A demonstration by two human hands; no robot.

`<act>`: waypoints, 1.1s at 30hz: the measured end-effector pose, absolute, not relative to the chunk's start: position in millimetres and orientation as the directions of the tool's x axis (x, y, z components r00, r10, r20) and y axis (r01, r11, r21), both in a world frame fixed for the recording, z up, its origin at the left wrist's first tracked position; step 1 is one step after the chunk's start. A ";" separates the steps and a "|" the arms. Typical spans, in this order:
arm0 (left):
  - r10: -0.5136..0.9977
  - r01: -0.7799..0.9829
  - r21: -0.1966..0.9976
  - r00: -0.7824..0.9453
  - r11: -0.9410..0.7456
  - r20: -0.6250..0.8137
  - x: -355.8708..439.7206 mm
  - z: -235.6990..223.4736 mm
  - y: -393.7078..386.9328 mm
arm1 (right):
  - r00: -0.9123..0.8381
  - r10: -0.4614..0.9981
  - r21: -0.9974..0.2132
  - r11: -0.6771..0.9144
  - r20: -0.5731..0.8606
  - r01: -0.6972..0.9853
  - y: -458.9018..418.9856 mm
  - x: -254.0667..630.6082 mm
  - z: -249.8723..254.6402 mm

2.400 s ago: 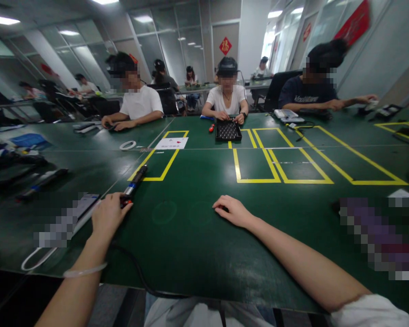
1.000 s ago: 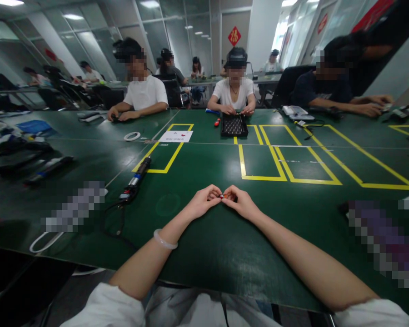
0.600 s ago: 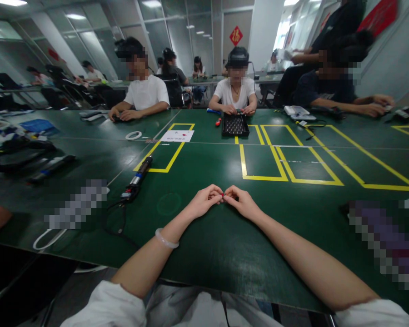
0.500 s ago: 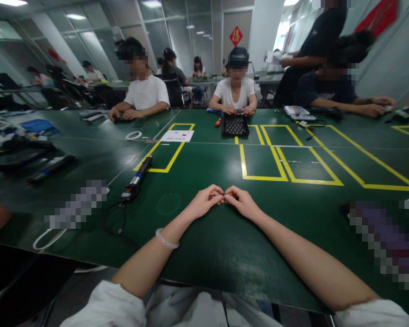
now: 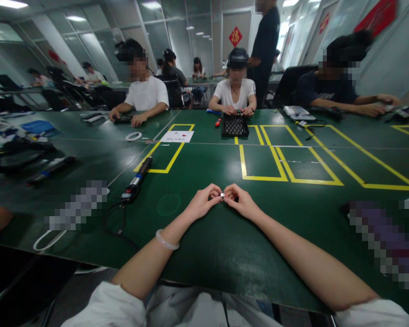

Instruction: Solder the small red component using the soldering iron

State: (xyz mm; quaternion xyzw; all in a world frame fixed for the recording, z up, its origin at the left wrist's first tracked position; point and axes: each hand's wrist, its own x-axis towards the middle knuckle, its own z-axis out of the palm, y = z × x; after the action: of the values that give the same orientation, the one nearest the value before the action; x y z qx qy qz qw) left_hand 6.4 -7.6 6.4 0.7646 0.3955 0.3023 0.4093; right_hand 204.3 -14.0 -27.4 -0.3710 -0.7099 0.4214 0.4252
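Between my two hands is a small block-like piece [image 5: 222,195] with a bright white face and a little red at its edge. It is too small for me to tell its kind. My left hand [image 5: 206,200] pinches it from the left with curled fingers and thumb. On the other side my right hand [image 5: 237,198] grips it with thumb and fingertips. Both hands meet just above the green table [image 5: 204,250], and the fingers hide most of the piece. A pale bracelet [image 5: 167,240] circles my left wrist.
To the left lies a pen-shaped tool with a cable [image 5: 136,179], near a blurred-out strip [image 5: 78,204]. Yellow tape frames [image 5: 264,177] mark the table. Beyond sit a paper sheet [image 5: 177,136], a white ring [image 5: 133,136] and a black tray [image 5: 235,126] before a seated person.
The piece between my fingers now shows a white face where red was seen before. My hands have barely shifted. In the background, a standing person has moved left.
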 end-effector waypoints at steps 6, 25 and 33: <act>0.843 0.359 0.869 0.525 -0.341 0.114 5.8 10.0 -10.2 | -0.356 0.894 -0.891 0.373 0.271 0.257 -14.3 204.4 -26.2; 0.977 0.994 0.109 -0.041 0.018 0.208 -193.6 32.6 23.8 | -0.383 0.896 -0.904 0.340 0.226 0.260 -15.0 204.1 -23.4; 0.991 0.988 0.092 -0.124 0.128 -0.045 -279.8 18.9 20.8 | -0.385 0.897 -0.901 0.336 0.217 0.275 -16.0 203.2 -20.5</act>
State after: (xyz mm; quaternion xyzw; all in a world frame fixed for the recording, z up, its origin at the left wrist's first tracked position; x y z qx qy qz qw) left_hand -279.8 20.8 18.9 0.6601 0.7495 0.0197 0.0472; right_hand 203.2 -16.0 -20.5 -0.4048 -0.7241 0.4102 0.3790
